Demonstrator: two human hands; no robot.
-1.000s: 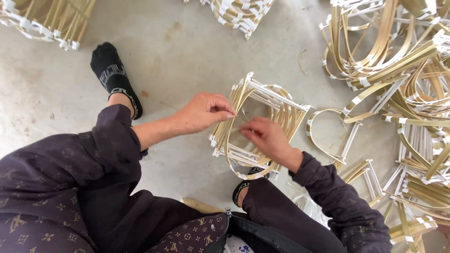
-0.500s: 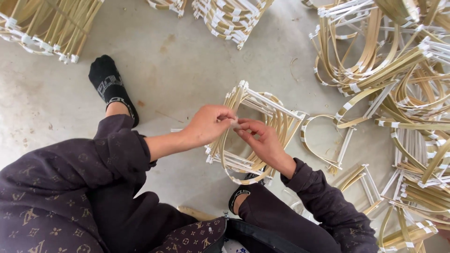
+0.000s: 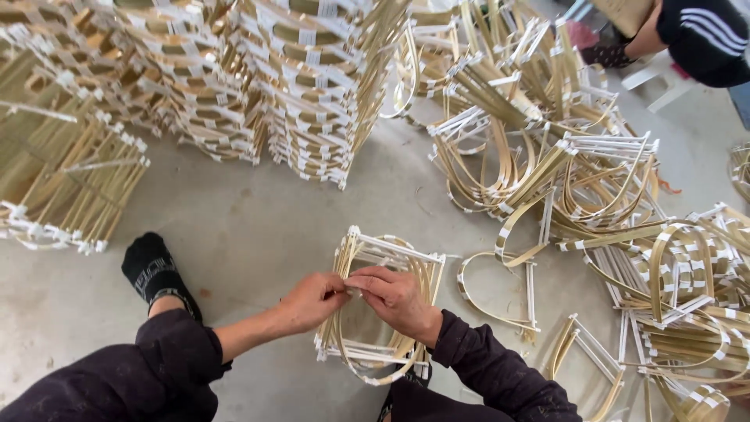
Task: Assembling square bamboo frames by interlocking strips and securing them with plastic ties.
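- The floor (image 3: 234, 227) is bare grey concrete, dusty and scuffed; the person sits on it, one black-socked foot (image 3: 152, 270) out at eight o'clock.
- At nine o'clock lies a flat bundle of bamboo strips (image 3: 55, 180); from eleven to twelve o'clock stand tall stacks of finished frames (image 3: 312, 86).
- The left hand (image 3: 312, 301) is pinched narrow, fingertips closed on a thin strip at the top of the small stack of bamboo frames (image 3: 383, 305).
- That stack rests on the floor at six o'clock, directly under both hands.
- The right hand (image 3: 394, 297) meets the left, fingers curled on the same strip.
- From one to four o'clock sprawls a loose heap of curved frames (image 3: 594, 195).
- At one o'clock, another person's dark sleeve (image 3: 703, 39).
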